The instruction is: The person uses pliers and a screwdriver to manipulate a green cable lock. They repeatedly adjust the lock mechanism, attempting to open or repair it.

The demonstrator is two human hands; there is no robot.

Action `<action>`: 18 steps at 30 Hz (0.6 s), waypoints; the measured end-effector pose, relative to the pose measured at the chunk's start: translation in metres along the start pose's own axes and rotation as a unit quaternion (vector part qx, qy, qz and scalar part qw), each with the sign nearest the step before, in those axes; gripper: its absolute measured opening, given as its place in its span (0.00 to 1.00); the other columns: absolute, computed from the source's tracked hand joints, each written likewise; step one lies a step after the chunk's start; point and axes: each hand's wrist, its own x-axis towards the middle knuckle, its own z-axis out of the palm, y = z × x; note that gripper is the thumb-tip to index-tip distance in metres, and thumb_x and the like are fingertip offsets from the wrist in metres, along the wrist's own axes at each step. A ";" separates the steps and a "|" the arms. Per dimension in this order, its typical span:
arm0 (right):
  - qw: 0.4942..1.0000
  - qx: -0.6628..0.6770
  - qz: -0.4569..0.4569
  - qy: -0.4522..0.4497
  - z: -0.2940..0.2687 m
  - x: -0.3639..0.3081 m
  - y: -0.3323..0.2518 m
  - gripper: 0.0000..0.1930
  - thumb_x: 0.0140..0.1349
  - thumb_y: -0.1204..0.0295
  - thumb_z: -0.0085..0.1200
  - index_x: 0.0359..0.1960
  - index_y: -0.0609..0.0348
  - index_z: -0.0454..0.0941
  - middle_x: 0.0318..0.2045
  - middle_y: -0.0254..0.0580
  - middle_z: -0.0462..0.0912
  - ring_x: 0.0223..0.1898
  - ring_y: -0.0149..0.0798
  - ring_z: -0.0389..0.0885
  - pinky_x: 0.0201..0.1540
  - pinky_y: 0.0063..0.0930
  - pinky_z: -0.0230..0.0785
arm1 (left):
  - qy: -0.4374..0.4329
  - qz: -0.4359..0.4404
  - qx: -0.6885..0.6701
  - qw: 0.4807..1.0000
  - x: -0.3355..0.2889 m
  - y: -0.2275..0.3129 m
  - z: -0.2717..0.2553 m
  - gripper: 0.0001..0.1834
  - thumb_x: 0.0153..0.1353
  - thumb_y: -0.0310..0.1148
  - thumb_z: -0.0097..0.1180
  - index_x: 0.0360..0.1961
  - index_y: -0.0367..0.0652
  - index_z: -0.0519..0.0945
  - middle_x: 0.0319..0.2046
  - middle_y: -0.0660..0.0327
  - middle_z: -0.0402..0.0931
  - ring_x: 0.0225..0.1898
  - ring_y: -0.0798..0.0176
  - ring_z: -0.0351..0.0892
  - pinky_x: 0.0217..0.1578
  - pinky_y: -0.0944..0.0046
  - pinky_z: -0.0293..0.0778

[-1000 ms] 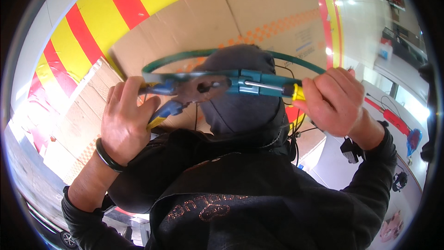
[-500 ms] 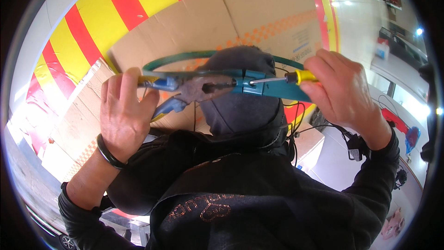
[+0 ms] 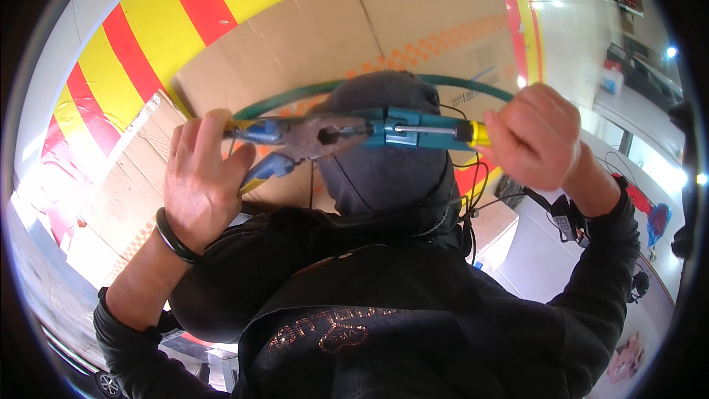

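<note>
My left hand [image 3: 203, 181], with a black band at the wrist, is closed round the blue-and-yellow handles of a pair of pliers [image 3: 306, 140]. The plier jaws lie against the left end of a green buckle [image 3: 401, 137] on a green strap. That strap [image 3: 465, 83] bows in a loop behind it. Closed on the yellow-and-black handle of a screwdriver [image 3: 436, 131], my right hand [image 3: 539, 133] holds the tool level. Its metal shaft lies along the buckle, its tip at the buckle's middle.
Behind the strap stands a large cardboard sheet [image 3: 281, 37] against red-and-yellow stripes [image 3: 192, 0]. A rounded dark cloth shape [image 3: 384, 177] is just below the buckle. Black cables [image 3: 473, 214] hang to its right. A blue-and-red object [image 3: 657, 223] is at the far right.
The screwdriver has swung from a slant to nearly level, and my right hand has shifted slightly right and down and turned. The pliers and left hand stay almost in place.
</note>
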 end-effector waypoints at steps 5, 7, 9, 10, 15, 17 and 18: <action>0.954 0.073 0.268 -0.108 -0.004 0.000 -0.006 0.21 0.50 0.57 0.74 0.28 0.56 0.74 0.21 0.40 0.75 0.20 0.42 0.77 0.21 0.29 0.65 | 0.000 -0.006 0.015 1.000 0.002 0.002 0.002 0.11 0.42 0.25 0.61 0.31 0.38 0.82 0.46 0.48 0.72 0.44 0.46 0.75 0.45 0.54 0.72; 0.943 0.036 0.280 -0.174 -0.013 -0.003 -0.014 0.21 0.53 0.56 0.73 0.28 0.56 0.73 0.20 0.41 0.75 0.20 0.44 0.77 0.21 0.29 0.65 | 0.003 -0.001 0.017 1.000 0.004 0.002 0.002 0.11 0.41 0.24 0.61 0.30 0.37 0.82 0.46 0.47 0.72 0.44 0.46 0.75 0.45 0.54 0.72; 0.915 0.142 0.336 -0.173 -0.017 -0.006 -0.021 0.17 0.59 0.61 0.67 0.29 0.58 0.73 0.19 0.44 0.75 0.21 0.45 0.77 0.22 0.31 0.64 | 0.003 0.005 0.018 1.000 0.007 0.002 0.001 0.11 0.41 0.24 0.61 0.30 0.37 0.82 0.47 0.47 0.72 0.44 0.45 0.74 0.45 0.54 0.72; 0.892 0.197 0.374 -0.158 -0.018 -0.007 -0.022 0.15 0.61 0.63 0.65 0.29 0.59 0.73 0.19 0.45 0.75 0.21 0.45 0.77 0.22 0.31 0.64 | 0.000 0.008 0.017 1.000 0.008 0.003 0.002 0.11 0.40 0.23 0.61 0.30 0.37 0.82 0.47 0.47 0.72 0.44 0.45 0.74 0.45 0.54 0.72; 0.828 0.343 0.424 -0.130 -0.022 -0.013 -0.025 0.09 0.60 0.77 0.62 0.33 0.63 0.72 0.27 0.45 0.73 0.27 0.41 0.74 0.30 0.28 0.62 | -0.009 0.003 0.004 1.000 0.009 0.005 0.001 0.11 0.38 0.21 0.61 0.28 0.36 0.81 0.47 0.46 0.72 0.44 0.45 0.74 0.45 0.53 0.72; 0.873 0.292 0.376 -0.102 -0.016 -0.014 -0.025 0.11 0.57 0.78 0.66 0.30 0.61 0.72 0.27 0.44 0.75 0.26 0.43 0.75 0.26 0.29 0.63 | -0.024 0.001 0.001 1.000 0.008 0.004 0.000 0.12 0.38 0.21 0.65 0.30 0.34 0.83 0.48 0.46 0.72 0.45 0.45 0.74 0.45 0.53 0.74; 0.893 0.265 0.352 -0.096 -0.011 -0.015 -0.024 0.12 0.55 0.78 0.67 0.28 0.60 0.71 0.28 0.43 0.75 0.25 0.44 0.75 0.24 0.29 0.64 | -0.025 0.000 -0.001 1.000 0.007 0.004 0.000 0.13 0.39 0.20 0.67 0.31 0.33 0.84 0.49 0.46 0.72 0.46 0.45 0.74 0.46 0.53 0.75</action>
